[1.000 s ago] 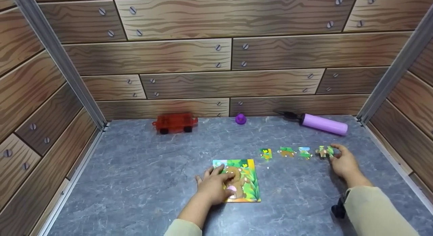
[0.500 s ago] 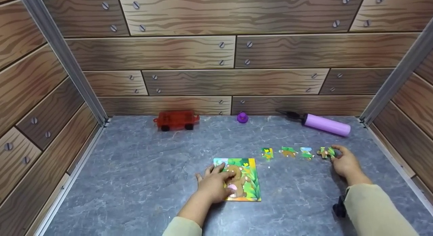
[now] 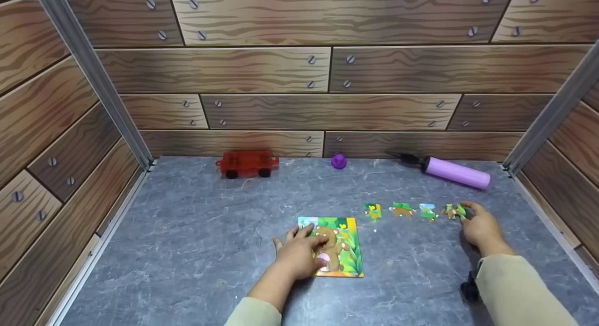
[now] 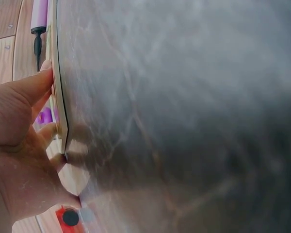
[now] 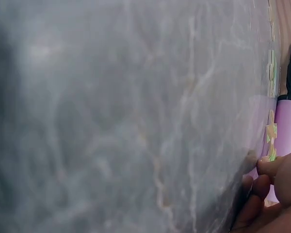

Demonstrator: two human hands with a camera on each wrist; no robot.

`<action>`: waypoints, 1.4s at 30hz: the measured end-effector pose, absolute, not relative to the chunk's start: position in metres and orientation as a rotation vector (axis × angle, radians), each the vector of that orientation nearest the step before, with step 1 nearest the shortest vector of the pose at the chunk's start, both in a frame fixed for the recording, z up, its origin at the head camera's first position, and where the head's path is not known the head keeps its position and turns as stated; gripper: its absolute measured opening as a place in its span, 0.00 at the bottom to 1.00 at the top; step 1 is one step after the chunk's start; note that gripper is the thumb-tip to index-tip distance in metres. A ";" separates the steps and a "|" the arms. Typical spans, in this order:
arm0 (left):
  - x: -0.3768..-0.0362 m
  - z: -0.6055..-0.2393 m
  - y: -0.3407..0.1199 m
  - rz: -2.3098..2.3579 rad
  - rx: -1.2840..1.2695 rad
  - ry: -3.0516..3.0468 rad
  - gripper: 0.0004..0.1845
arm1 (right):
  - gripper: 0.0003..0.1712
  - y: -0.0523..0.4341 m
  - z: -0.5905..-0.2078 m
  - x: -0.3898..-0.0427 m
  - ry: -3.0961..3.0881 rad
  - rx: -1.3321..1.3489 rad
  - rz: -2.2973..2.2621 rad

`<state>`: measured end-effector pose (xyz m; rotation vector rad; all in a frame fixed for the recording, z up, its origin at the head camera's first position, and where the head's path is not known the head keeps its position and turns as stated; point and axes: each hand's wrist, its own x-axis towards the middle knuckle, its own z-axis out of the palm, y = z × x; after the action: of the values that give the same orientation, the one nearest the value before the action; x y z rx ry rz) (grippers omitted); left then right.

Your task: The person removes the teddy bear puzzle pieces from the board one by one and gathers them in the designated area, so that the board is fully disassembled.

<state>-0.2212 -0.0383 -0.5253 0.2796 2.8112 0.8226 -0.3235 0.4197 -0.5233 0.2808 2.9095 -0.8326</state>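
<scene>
My left hand (image 3: 299, 253) rests spread on the left part of a square bear puzzle (image 3: 348, 256) with a green, leafy picture. In the left wrist view, the left hand (image 4: 24, 145) is at the edge of the puzzle board (image 4: 59, 87). At the right, my right hand (image 3: 482, 228) pinches a brown and green puzzle piece (image 3: 453, 212) by its right end, between thumb and index finger. In the right wrist view, the thumb meets that piece (image 5: 271, 136) low over the table. Three more puzzle pieces, including a yellow-green one (image 3: 373, 211), lie in a row to its left.
Along the back wall stand a red toy wagon (image 3: 248, 163), a small purple duck (image 3: 339, 161) and a lilac hand pump (image 3: 458, 173) with a black nozzle. Wood-patterned walls (image 3: 262, 111) enclose the grey marbled table (image 3: 196, 223) at the back and sides.
The piece at my right hand has turned slightly, with the hand staying near the same spot. My left hand keeps its place on the puzzle. The head view has shifted a little.
</scene>
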 end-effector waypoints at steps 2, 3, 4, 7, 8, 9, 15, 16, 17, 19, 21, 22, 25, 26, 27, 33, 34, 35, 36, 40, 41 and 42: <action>-0.222 -0.524 -0.038 0.819 0.284 2.814 0.30 | 0.31 0.420 -0.524 -0.323 2.919 0.272 -0.826; -0.222 -0.524 -0.038 0.818 0.285 2.818 0.30 | 0.32 0.420 -0.524 -0.323 2.928 0.266 -0.825; -0.222 -0.525 -0.038 0.819 0.284 2.819 0.30 | 0.32 0.420 -0.524 -0.323 2.936 0.258 -0.828; -0.222 -0.525 -0.038 0.821 0.282 2.824 0.30 | 0.34 0.419 -0.525 -0.322 2.954 0.242 -0.834; -0.222 -0.526 -0.038 0.823 0.281 2.824 0.30 | 0.35 0.419 -0.525 -0.322 2.955 0.245 -0.840; -0.222 -0.527 -0.038 0.826 0.281 2.822 0.30 | 0.35 0.419 -0.525 -0.321 2.954 0.255 -0.843; -0.222 -0.526 -0.037 0.834 0.280 2.831 0.30 | 0.38 0.418 -0.525 -0.318 2.971 0.313 -0.965; -0.222 -0.526 -0.037 0.835 0.279 2.835 0.30 | 0.38 0.418 -0.525 -0.317 2.978 0.322 -0.993; -0.222 -0.525 -0.037 0.838 0.278 2.838 0.30 | 0.38 0.418 -0.525 -0.317 2.982 0.327 -1.021; -0.223 -0.525 -0.037 0.841 0.278 2.841 0.30 | 0.37 0.417 -0.526 -0.316 2.987 0.340 -1.058; -0.223 -0.524 -0.037 0.845 0.282 2.842 0.30 | 0.36 0.416 -0.528 -0.315 3.000 0.334 -1.067; -0.223 -0.524 -0.037 0.846 0.284 2.842 0.30 | 0.36 0.416 -0.529 -0.314 2.998 0.329 -1.075; -0.223 -0.524 -0.037 0.847 0.290 2.837 0.31 | 0.37 0.412 -0.529 -0.311 2.970 0.311 -1.096; -0.222 -0.525 -0.037 0.848 0.290 2.835 0.31 | 0.37 0.410 -0.529 -0.310 2.957 0.302 -1.099; -0.222 -0.525 -0.037 0.850 0.290 2.835 0.31 | 0.38 0.408 -0.528 -0.309 2.944 0.298 -1.092; -0.223 -0.528 -0.037 0.885 0.232 2.830 0.40 | 0.38 0.384 -0.518 -0.303 2.957 0.276 -0.955; -0.223 -0.529 -0.037 0.890 0.221 2.827 0.41 | 0.37 0.379 -0.516 -0.303 2.969 0.266 -0.937; -0.224 -0.529 -0.037 0.892 0.214 2.827 0.41 | 0.36 0.375 -0.514 -0.303 2.986 0.247 -0.923; -0.224 -0.530 -0.036 0.892 0.211 2.827 0.41 | 0.34 0.369 -0.511 -0.302 3.007 0.228 -0.910; -0.225 -0.529 -0.036 0.905 0.211 2.820 0.40 | 0.29 0.352 -0.503 -0.303 3.092 0.152 -0.911; -0.225 -0.529 -0.036 0.909 0.217 2.823 0.39 | 0.28 0.348 -0.502 -0.303 3.105 0.135 -0.921; -0.225 -0.528 -0.036 0.913 0.219 2.823 0.39 | 0.28 0.343 -0.500 -0.302 3.115 0.117 -0.936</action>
<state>-0.2248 -0.0364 -0.5283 0.2192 2.8226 0.9127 -0.3022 0.3431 -0.5004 0.1166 3.1152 -0.9362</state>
